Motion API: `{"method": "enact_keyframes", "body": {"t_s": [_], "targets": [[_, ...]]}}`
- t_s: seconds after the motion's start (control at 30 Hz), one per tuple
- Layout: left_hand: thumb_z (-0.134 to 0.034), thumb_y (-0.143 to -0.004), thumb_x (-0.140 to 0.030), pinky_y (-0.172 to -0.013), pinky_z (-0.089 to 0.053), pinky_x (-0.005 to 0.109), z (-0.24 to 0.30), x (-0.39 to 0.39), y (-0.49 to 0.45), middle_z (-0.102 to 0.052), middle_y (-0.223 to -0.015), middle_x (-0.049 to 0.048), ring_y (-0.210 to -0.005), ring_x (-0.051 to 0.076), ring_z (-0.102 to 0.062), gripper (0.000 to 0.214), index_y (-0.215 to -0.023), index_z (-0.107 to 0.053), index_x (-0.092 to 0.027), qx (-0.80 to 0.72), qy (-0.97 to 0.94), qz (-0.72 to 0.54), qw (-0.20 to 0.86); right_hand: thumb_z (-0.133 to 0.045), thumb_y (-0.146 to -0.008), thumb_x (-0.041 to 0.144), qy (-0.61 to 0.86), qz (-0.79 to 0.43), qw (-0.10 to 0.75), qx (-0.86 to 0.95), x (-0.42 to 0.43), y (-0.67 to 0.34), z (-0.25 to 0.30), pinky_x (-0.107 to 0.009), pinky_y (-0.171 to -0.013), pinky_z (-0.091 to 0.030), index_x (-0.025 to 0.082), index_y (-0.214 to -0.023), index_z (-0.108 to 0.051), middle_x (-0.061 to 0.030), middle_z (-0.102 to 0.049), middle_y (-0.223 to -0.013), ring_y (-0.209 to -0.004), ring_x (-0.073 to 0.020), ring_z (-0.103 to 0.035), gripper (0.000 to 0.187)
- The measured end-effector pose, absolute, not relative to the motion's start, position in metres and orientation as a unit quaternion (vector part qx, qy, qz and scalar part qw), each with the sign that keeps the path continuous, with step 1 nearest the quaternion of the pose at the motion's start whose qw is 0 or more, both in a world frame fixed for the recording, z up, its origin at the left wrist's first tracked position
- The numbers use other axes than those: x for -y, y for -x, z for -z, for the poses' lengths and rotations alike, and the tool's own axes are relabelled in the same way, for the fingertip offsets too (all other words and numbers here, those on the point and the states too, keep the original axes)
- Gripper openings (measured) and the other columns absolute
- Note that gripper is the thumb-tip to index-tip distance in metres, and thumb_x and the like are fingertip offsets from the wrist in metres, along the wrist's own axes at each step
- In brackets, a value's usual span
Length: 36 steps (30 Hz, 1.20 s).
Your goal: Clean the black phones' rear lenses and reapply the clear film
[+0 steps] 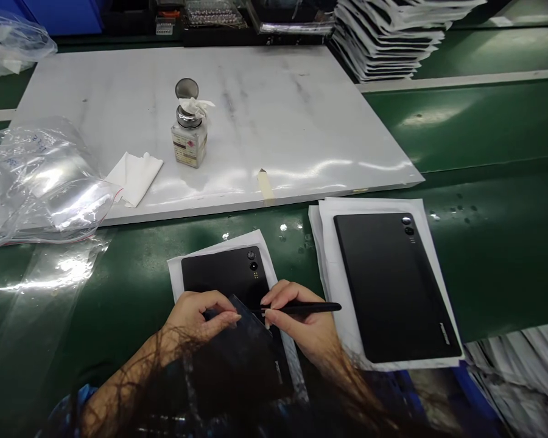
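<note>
Blk tablet (219, 271) lies below & btwn both hands: L hand (192, 316) pinched on clear film (249, 325), R hand (310, 328) clamped on thin blk tool (319, 307) over tablet's right edge.

Green table (506, 243), shiny | far: scuffed white board (278, 121) on the table | on board: clear plastic bag (50, 176) at left, overhanging near edge; white wipe (137, 179) right of it; bottle (189, 143) farther right | near middle: white paper (176, 277) under black tablet (217, 271) | near right: white sheets (326, 261) under second tablet (393, 286)
</note>
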<state>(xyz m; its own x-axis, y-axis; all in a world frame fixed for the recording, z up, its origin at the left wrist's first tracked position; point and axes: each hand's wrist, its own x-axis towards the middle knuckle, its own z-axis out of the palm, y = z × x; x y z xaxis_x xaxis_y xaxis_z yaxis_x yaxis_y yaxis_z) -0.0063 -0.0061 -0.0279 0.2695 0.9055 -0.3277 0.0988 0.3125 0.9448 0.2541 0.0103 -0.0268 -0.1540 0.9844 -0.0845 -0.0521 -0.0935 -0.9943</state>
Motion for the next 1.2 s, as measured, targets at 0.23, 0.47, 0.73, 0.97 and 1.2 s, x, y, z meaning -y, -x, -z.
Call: {"method": "enact_keyframes", "body": {"t_s": [0.23, 0.47, 0.73, 0.97, 1.2], "targets": [[-0.094, -0.097, -0.043, -0.081, -0.076, 0.034, 0.024, 0.005, 0.005, -0.101, -0.085, 0.0073, -0.083, 0.03, -0.099, 0.02, -0.083, -0.098, -0.028, -0.517, -0.495, -0.314, 0.624, -0.115, -0.096, 0.063, 0.462, -0.594, 0.483, 0.447, -0.004, -0.25, 0.027, -0.036, -0.044, -0.067, 0.031, -0.082, -0.087, -0.0045, -0.09, -0.086, -0.053, -0.0209, -0.076, 0.045], [-0.091, -0.094, -0.045, -0.075, -0.074, 0.034, 0.022, 0.006, 0.004, -0.099, -0.08, 0.0082, -0.078, 0.031, -0.098, 0.023, -0.079, -0.095, -0.028, -0.533, -0.501, -0.311, 0.607, -0.108, -0.104, 0.058, 0.481, -0.482, 0.523, 0.513, 0.018, -0.25, 0.044, -0.049, -0.059, -0.079, 0.037, -0.087, -0.088, -0.0069, -0.088, -0.082, -0.069, -0.0309, -0.085, 0.034], [-0.089, -0.096, -0.044, -0.076, -0.075, 0.033, 0.023, 0.004, 0.005, -0.099, -0.081, 0.0076, -0.079, 0.03, -0.098, 0.023, -0.081, -0.095, -0.028, -0.53, -0.512, -0.305, 0.603, -0.114, -0.086, 0.084, 0.576, -0.442, 0.549, 0.414, -0.038, -0.248, 0.078, -0.048, -0.053, -0.07, 0.037, -0.082, -0.075, -0.0053, -0.085, -0.084, -0.061, -0.0275, -0.077, 0.061], [-0.088, -0.093, -0.044, -0.072, -0.072, 0.033, 0.02, 0.004, 0.003, -0.098, -0.078, 0.0058, -0.076, 0.03, -0.098, 0.022, -0.076, -0.094, -0.03, -0.539, -0.512, -0.303, 0.596, -0.114, -0.086, 0.084, 0.579, -0.445, 0.539, 0.42, -0.036, -0.245, 0.085, -0.049, -0.053, -0.072, 0.038, -0.081, -0.076, -0.0071, -0.087, -0.087, -0.063, -0.0287, -0.079, 0.06], [-0.087, -0.093, -0.043, -0.072, -0.072, 0.032, 0.019, 0.004, 0.002, -0.098, -0.078, 0.0056, -0.076, 0.03, -0.098, 0.022, -0.075, -0.093, -0.031, -0.54, -0.511, -0.304, 0.596, -0.11, -0.094, 0.08, 0.577, -0.425, 0.539, 0.443, -0.035, -0.247, 0.086, -0.048, -0.055, -0.073, 0.037, -0.084, -0.078, -0.0069, -0.086, -0.088, -0.062, -0.0274, -0.078, 0.054]]}}
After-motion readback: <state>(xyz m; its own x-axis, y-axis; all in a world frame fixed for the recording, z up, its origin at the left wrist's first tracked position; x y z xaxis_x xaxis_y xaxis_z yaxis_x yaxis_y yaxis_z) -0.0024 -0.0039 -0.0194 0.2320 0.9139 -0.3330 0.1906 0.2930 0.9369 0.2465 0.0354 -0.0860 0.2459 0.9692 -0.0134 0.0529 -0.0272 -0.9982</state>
